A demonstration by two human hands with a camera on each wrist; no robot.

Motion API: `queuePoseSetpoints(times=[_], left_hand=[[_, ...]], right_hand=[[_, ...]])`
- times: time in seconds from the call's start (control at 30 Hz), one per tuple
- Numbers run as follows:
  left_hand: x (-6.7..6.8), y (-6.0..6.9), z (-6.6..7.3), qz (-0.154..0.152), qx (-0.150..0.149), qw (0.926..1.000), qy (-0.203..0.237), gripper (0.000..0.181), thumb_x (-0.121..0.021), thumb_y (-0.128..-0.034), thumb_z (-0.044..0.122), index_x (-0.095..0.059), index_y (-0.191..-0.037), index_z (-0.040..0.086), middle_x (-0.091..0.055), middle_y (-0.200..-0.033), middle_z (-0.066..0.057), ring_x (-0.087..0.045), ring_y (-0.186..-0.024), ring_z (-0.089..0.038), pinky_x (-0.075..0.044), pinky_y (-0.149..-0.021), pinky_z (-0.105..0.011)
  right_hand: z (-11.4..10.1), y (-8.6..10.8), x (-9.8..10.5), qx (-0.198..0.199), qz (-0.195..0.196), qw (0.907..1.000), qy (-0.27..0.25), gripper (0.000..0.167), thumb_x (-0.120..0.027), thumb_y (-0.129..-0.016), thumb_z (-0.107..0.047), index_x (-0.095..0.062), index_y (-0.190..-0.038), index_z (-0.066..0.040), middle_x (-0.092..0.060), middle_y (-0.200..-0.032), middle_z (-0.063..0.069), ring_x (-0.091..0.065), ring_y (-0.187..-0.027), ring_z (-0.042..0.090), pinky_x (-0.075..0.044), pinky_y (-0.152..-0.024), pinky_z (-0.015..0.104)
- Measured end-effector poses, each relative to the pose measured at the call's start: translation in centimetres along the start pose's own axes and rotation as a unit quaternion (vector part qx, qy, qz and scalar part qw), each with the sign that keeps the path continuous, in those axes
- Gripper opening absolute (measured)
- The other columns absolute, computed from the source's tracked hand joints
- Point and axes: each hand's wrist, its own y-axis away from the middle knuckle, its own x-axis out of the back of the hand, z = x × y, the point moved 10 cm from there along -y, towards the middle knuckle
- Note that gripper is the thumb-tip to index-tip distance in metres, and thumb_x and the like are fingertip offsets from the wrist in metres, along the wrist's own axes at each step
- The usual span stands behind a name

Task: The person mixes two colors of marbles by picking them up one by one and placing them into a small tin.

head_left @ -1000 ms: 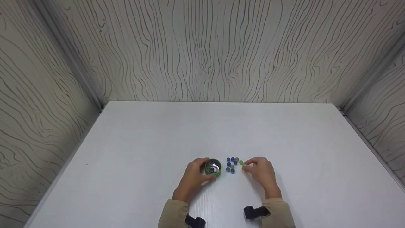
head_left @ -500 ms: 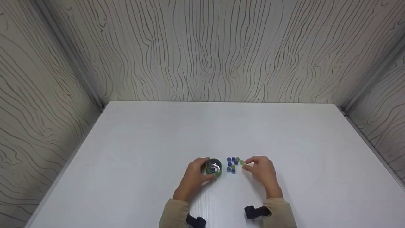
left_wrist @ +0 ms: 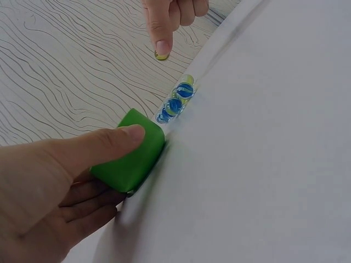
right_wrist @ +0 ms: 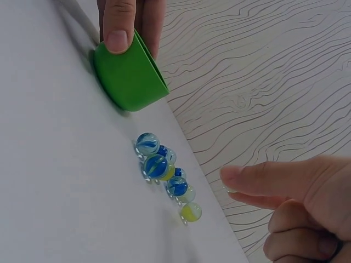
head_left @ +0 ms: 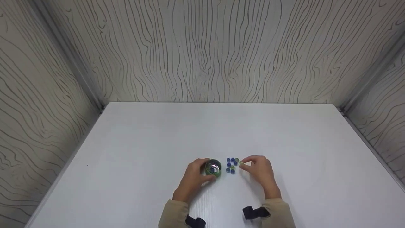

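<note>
My left hand (head_left: 192,177) grips a small green cup (right_wrist: 127,79) on the white table, thumb on one side and fingers on the other. In the head view the cup has a shiny inside with a dark blue marble (head_left: 212,170) in it. To its right lie several glass marbles (right_wrist: 156,166), blue and yellow-green. My right hand (head_left: 262,171) pinches a yellow-green marble (left_wrist: 162,55) between thumb and index finger, raised off the table; the fingertips mostly hide it in the right wrist view. Below that hand, another yellow marble (right_wrist: 191,212) rests at the end of the group.
The white table (head_left: 152,136) stretches out around the hands. Wood-grain-patterned panels (head_left: 202,50) rise at the back and on both sides. Each sleeve carries a black strap with a small dark device (head_left: 253,212) near the wrist.
My right hand has lifted a yellow-green marble and moved slightly left, over the end of the marble group. The left hand and the cup stay in place.
</note>
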Motion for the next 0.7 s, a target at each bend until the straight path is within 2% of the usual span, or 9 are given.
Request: queuePoseSetpoints(times=[0.07, 0.2, 0.4, 0.57, 0.7], left_hand=[[0.0, 0.0, 0.0, -0.002, -0.004, 1.0000, -0.002, 0.063, -0.081, -0.0756, 0.017, -0.055, -0.129, -0.002, -0.062, -0.128, -0.018, -0.058, -0.124, -0.033, -0.048, -0.109, -0.042], [-0.1, 0.1, 0.1, -0.006, -0.012, 0.9999, -0.006, 0.064, -0.081, -0.0758, 0.018, -0.055, -0.130, -0.003, -0.062, -0.128, -0.019, -0.058, -0.124, -0.033, -0.049, -0.107, -0.040], [-0.1, 0.0, 0.1, -0.005, -0.012, 0.9999, -0.006, 0.064, -0.081, -0.0758, 0.018, -0.055, -0.130, -0.003, -0.062, -0.129, -0.019, -0.057, -0.125, -0.034, -0.048, -0.108, -0.042], [-0.1, 0.0, 0.2, -0.003, -0.014, 0.9999, -0.007, 0.064, -0.081, -0.0754, 0.017, -0.055, -0.129, -0.004, -0.062, -0.128, -0.019, -0.057, -0.125, -0.034, -0.048, -0.108, -0.042], [-0.1, 0.1, 0.1, -0.001, -0.011, 0.9999, -0.003, 0.064, -0.081, -0.0753, 0.018, -0.055, -0.130, -0.004, -0.061, -0.129, -0.019, -0.057, -0.125, -0.034, -0.047, -0.109, -0.043]], right_hand=[[-0.2, 0.0, 0.0, 0.002, 0.001, 1.0000, -0.002, 0.016, -0.075, -0.079, -0.014, -0.075, -0.091, -0.004, -0.060, -0.078, 0.009, -0.043, -0.069, 0.015, -0.033, -0.061, 0.024], [-0.4, 0.1, -0.2, 0.005, -0.001, 1.0000, -0.001, 0.015, -0.075, -0.080, -0.013, -0.075, -0.091, -0.004, -0.056, -0.075, 0.006, -0.042, -0.069, 0.015, -0.032, -0.062, 0.024], [-0.7, 0.1, -0.4, -0.001, -0.004, 1.0000, -0.005, 0.015, -0.075, -0.080, -0.013, -0.075, -0.092, -0.005, -0.063, -0.087, 0.008, -0.045, -0.075, 0.016, -0.032, -0.064, 0.024], [-1.2, 0.3, -0.4, 0.005, -0.003, 0.9999, -0.010, 0.017, -0.076, -0.079, -0.013, -0.075, -0.093, -0.004, -0.058, -0.079, 0.006, -0.043, -0.072, 0.015, -0.033, -0.063, 0.024], [-1.7, 0.4, -0.5, 0.016, -0.003, 0.9998, -0.012, 0.018, -0.076, -0.079, -0.013, -0.075, -0.094, -0.004, -0.062, -0.083, 0.007, -0.045, -0.073, 0.015, -0.034, -0.064, 0.024]])
